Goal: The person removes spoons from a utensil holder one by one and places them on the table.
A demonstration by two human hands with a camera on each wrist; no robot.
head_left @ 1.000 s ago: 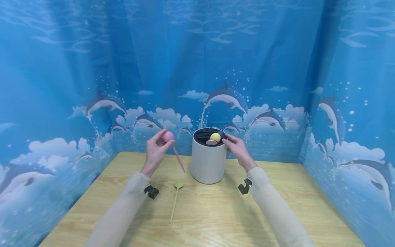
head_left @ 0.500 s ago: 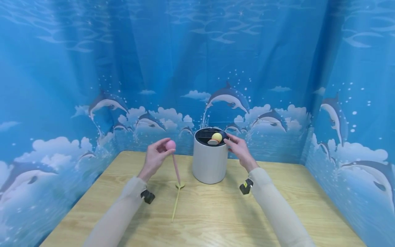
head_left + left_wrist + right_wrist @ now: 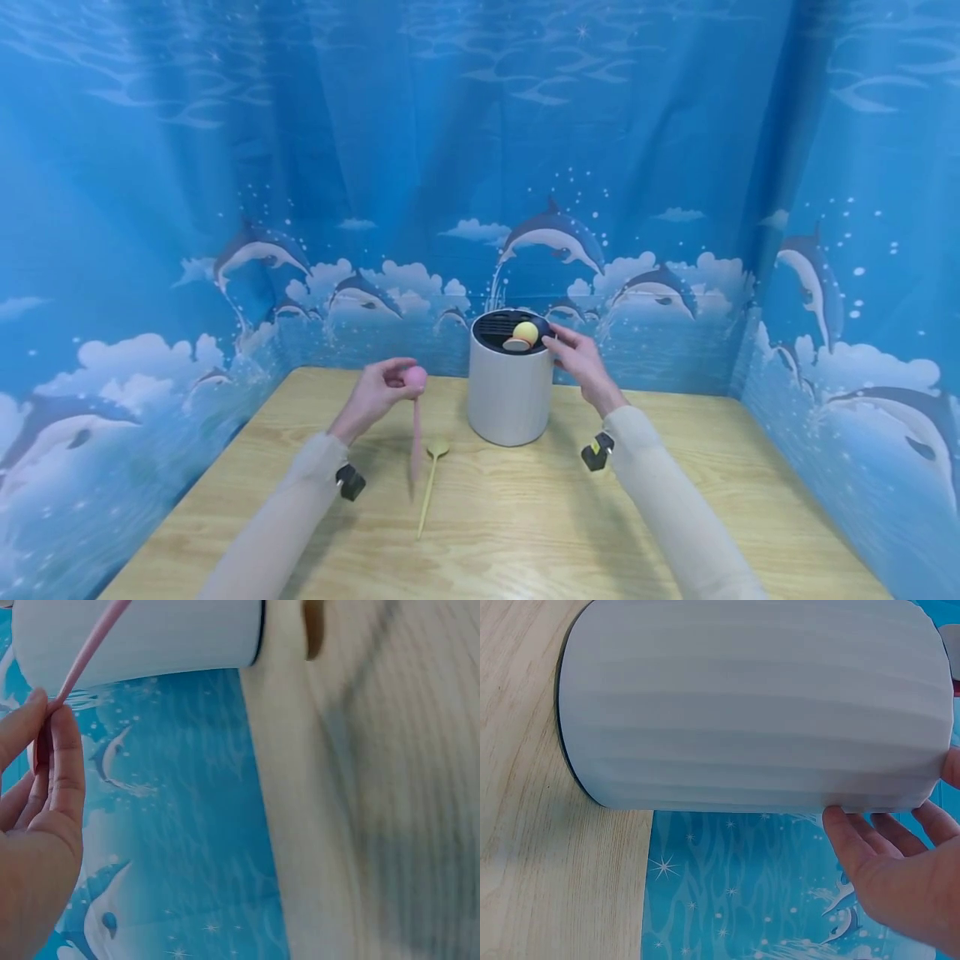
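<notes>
In the head view my left hand (image 3: 371, 398) pinches a pink spoon (image 3: 415, 377) by its round bowl end, its handle hanging down over the table. The left wrist view shows the pink handle (image 3: 94, 646) rising from between thumb and fingers; the bowl is mostly hidden in the hand. My right hand (image 3: 583, 362) holds the upper right side of a white ribbed utensil holder (image 3: 508, 396), thumb near the rim and fingers against the wall. Inside the holder's dark slotted top stand a yellow round-headed utensil (image 3: 526, 332) and a pale flat-ended one (image 3: 516, 345).
A yellow-green spoon (image 3: 427, 496) lies on the wooden table (image 3: 525, 525), just right of the pink handle. Blue dolphin-print curtains (image 3: 420, 167) hang behind the table and along both sides.
My left hand has lowered the pink spoon, and its handle has swung from slanting right to hanging nearly straight down, left of the yellow-green spoon. The right hand stays on the holder.
</notes>
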